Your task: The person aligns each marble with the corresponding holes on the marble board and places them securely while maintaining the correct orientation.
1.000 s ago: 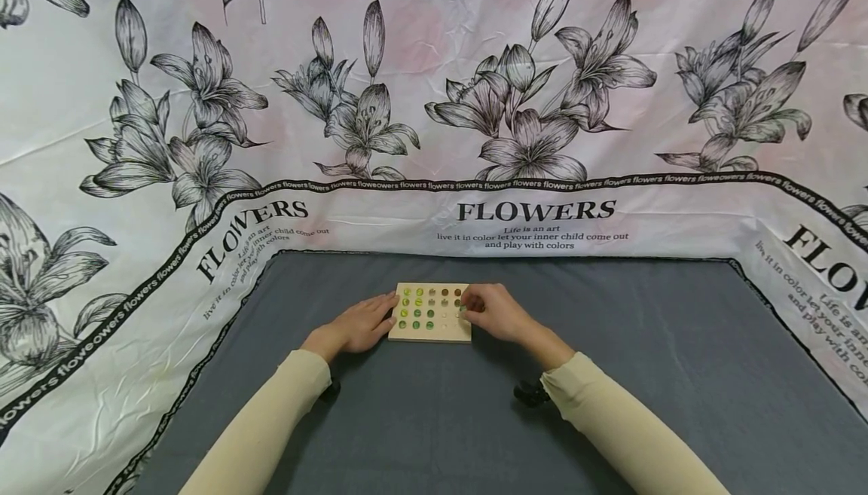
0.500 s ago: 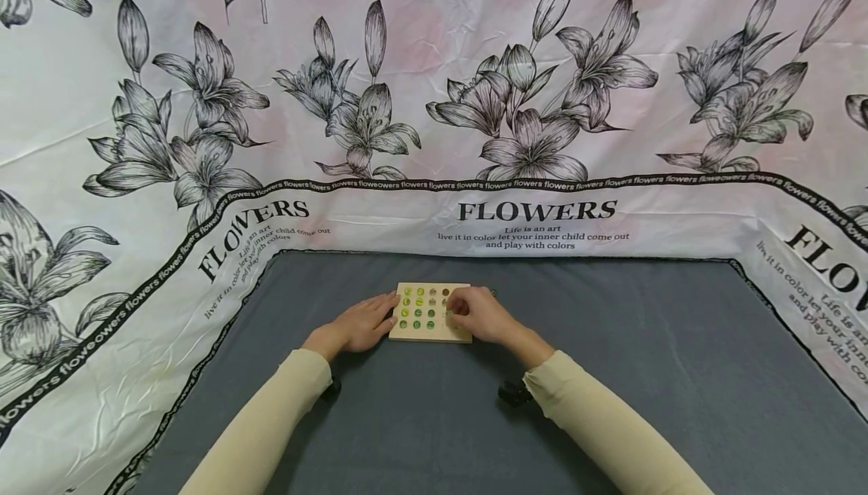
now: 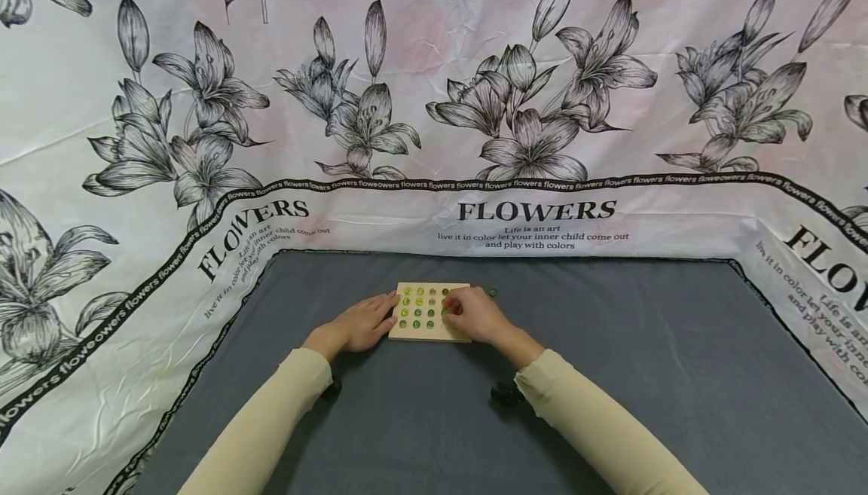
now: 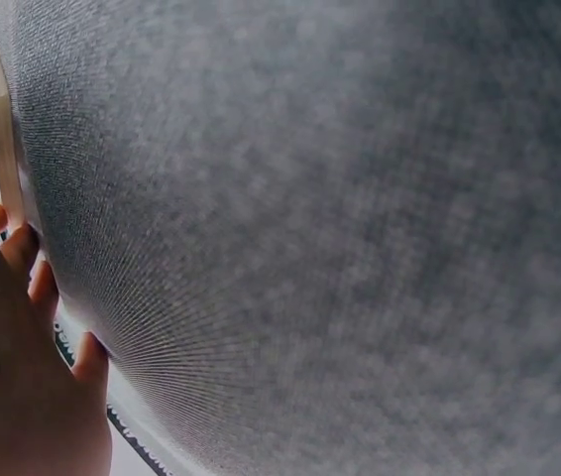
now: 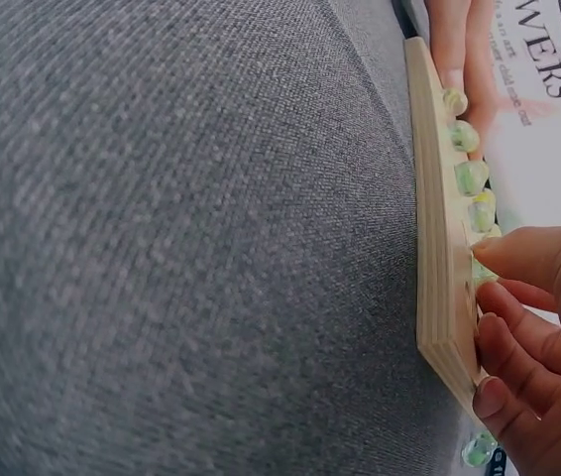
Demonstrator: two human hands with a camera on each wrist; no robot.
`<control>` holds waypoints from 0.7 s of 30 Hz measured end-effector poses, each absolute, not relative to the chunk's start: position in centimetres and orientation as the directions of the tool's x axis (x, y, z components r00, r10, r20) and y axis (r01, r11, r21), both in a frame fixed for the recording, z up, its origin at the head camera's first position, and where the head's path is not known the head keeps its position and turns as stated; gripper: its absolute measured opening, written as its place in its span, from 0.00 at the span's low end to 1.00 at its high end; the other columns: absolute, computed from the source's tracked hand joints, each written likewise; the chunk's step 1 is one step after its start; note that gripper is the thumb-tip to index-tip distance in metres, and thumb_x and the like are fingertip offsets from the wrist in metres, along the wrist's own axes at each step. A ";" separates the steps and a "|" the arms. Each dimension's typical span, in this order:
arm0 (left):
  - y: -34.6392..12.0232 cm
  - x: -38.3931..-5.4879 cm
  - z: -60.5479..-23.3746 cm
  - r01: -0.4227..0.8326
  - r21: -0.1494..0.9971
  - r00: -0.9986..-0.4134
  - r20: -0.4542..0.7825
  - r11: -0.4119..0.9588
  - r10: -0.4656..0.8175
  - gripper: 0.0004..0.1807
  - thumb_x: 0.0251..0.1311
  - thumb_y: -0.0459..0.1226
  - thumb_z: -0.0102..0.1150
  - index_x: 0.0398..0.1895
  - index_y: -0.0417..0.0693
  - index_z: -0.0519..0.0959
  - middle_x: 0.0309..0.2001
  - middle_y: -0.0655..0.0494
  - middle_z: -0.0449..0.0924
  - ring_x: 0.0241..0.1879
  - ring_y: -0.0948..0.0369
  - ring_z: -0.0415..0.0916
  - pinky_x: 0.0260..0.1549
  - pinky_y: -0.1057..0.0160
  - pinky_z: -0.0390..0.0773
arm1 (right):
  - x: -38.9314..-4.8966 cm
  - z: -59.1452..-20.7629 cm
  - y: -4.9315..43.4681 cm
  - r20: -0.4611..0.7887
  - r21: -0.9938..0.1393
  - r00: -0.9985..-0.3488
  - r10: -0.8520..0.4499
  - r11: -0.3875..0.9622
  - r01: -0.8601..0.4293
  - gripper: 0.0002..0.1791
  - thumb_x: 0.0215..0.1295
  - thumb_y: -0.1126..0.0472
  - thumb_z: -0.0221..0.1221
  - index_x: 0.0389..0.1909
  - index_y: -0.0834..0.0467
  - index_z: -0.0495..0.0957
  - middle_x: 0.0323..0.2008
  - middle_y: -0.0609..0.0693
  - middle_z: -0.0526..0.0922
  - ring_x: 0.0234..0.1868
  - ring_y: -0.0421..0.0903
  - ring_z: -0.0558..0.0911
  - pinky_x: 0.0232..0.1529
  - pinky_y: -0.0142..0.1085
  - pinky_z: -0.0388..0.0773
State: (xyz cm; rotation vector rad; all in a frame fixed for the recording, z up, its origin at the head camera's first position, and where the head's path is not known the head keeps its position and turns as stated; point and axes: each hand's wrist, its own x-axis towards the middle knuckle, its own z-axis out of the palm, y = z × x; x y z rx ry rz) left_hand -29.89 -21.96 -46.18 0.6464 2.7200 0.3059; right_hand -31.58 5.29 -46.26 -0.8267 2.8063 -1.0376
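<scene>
A small pale wooden board (image 3: 434, 336) lies on the table, with rows of yellow, green and brownish glass marbles (image 3: 418, 313) in its holes. My left hand (image 3: 359, 322) rests at the board's left edge, fingers extended against it. Over the right part of the board, my right hand (image 3: 477, 313) pinches a green marble (image 5: 483, 272) between thumb and forefinger, low at the board's surface. The other fingers of that hand are bent beside the board's edge in the right wrist view. Holes at the board's right side are hidden under this hand.
A loose green marble (image 3: 493, 292) lies on the dark grey tablecloth (image 3: 434, 420), just beyond the board's right side. Behind the table hangs a white cloth (image 3: 380, 216) printed with flowers and lettering.
My right hand has moved left from the board's right edge, farther over the board, and come down at a hole. The loose marble behind it has come into view. My left hand stays put.
</scene>
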 end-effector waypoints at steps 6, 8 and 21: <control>-22.2 -30.3 -46.9 0.401 0.277 -0.845 -0.257 0.873 0.470 0.34 0.83 0.52 0.32 0.84 0.50 0.45 0.83 0.49 0.43 0.81 0.50 0.43 0.78 0.47 0.48 | -31.2 -46.1 5.4 0.140 -0.617 -0.853 -0.504 0.629 -0.473 0.07 0.66 0.66 0.67 0.43 0.62 0.86 0.34 0.49 0.86 0.34 0.41 0.82 0.38 0.37 0.81; -22.3 -30.4 -47.2 0.409 0.275 -0.844 -0.248 0.870 0.475 0.34 0.83 0.52 0.32 0.84 0.51 0.44 0.83 0.50 0.43 0.81 0.51 0.43 0.78 0.47 0.48 | -31.0 -46.0 5.6 0.143 -0.618 -0.844 -0.517 0.619 -0.484 0.09 0.66 0.66 0.66 0.46 0.63 0.85 0.35 0.50 0.86 0.35 0.41 0.82 0.39 0.38 0.81; -22.1 -30.1 -47.1 0.435 0.281 -0.838 -0.220 0.856 0.499 0.33 0.84 0.50 0.32 0.84 0.49 0.47 0.83 0.48 0.44 0.81 0.49 0.44 0.78 0.46 0.49 | -29.6 -44.4 9.6 0.194 -0.589 -0.830 -0.522 0.615 -0.524 0.14 0.69 0.65 0.66 0.53 0.65 0.83 0.38 0.51 0.84 0.33 0.41 0.80 0.35 0.37 0.79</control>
